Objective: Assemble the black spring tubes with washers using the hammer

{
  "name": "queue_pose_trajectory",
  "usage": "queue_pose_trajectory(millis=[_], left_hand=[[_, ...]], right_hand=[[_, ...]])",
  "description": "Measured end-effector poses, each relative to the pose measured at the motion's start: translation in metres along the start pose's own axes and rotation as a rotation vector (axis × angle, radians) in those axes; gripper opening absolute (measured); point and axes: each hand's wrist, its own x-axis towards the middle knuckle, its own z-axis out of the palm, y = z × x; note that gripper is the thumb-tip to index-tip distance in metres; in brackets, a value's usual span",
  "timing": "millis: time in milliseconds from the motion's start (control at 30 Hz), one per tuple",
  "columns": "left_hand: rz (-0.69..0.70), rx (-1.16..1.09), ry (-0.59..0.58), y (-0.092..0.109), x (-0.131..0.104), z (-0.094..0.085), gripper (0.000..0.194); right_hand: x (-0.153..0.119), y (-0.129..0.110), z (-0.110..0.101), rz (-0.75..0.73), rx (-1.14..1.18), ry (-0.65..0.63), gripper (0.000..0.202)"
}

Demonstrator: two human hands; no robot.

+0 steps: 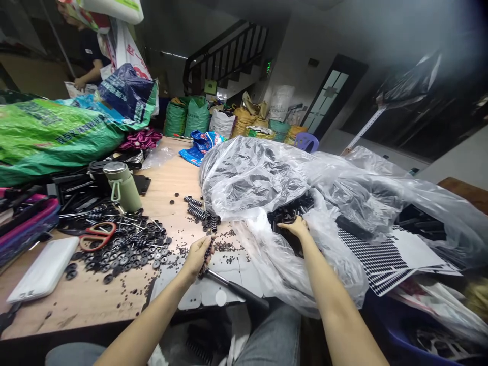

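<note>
My left hand is closed around a small dark ribbed part above the front of the table. A hammer-like tool with a black handle lies just below it, over a grey plate. My right hand reaches into the opening of a clear plastic bag filled with black parts; its thumb and fingers look apart, and whether they touch a part is too small to tell. Short black ribbed rollers lie in a group behind my left hand. Tiny dark rings are scattered around the plate.
On the left are a green flask, red-handled scissors, a white case and many black discs. Large plastic sheeting covers the table's back right. Printed sheets lie right. A person is at the back left.
</note>
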Motion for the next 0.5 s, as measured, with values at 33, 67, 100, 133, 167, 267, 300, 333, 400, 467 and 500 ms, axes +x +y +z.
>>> queue_pose_trajectory(millis=[33,67,100,133,167,267,300,333,400,467,500], left_hand=[[-0.019,-0.078,-0.008,0.004,-0.007,-0.001,0.048],[-0.029,-0.132,-0.013,0.008,-0.014,-0.003,0.05],[-0.036,-0.17,-0.014,0.011,-0.019,-0.004,0.051],[-0.041,-0.197,-0.011,0.013,-0.024,-0.005,0.053],[-0.045,-0.218,-0.004,0.015,-0.028,-0.005,0.053],[-0.061,-0.263,0.047,0.017,-0.037,-0.007,0.05],[-0.07,-0.281,0.062,0.017,-0.039,-0.008,0.047],[-0.075,-0.301,0.079,0.016,-0.041,-0.009,0.044],[-0.074,-0.339,0.118,0.015,-0.046,-0.009,0.036],[-0.052,-0.363,0.146,0.015,-0.051,-0.009,0.031],[-0.038,-0.366,0.153,0.016,-0.054,-0.009,0.03]], right_hand=[[-0.003,-0.009,-0.002,-0.011,-0.006,-0.024,0.072],[-0.01,-0.022,-0.003,-0.035,-0.01,-0.046,0.085],[-0.02,-0.036,-0.003,-0.077,-0.003,-0.073,0.094],[-0.034,-0.052,-0.002,-0.141,0.02,-0.106,0.101],[-0.052,-0.07,-0.001,-0.213,0.049,-0.145,0.104],[-0.117,-0.123,0.006,-0.539,0.247,-0.376,0.111],[-0.137,-0.139,0.009,-0.626,0.295,-0.429,0.113],[-0.156,-0.152,0.012,-0.687,0.349,-0.457,0.117],[-0.183,-0.171,0.018,-0.765,0.418,-0.495,0.119],[-0.196,-0.181,0.025,-0.806,0.456,-0.512,0.117],[-0.199,-0.184,0.029,-0.822,0.466,-0.516,0.116]])
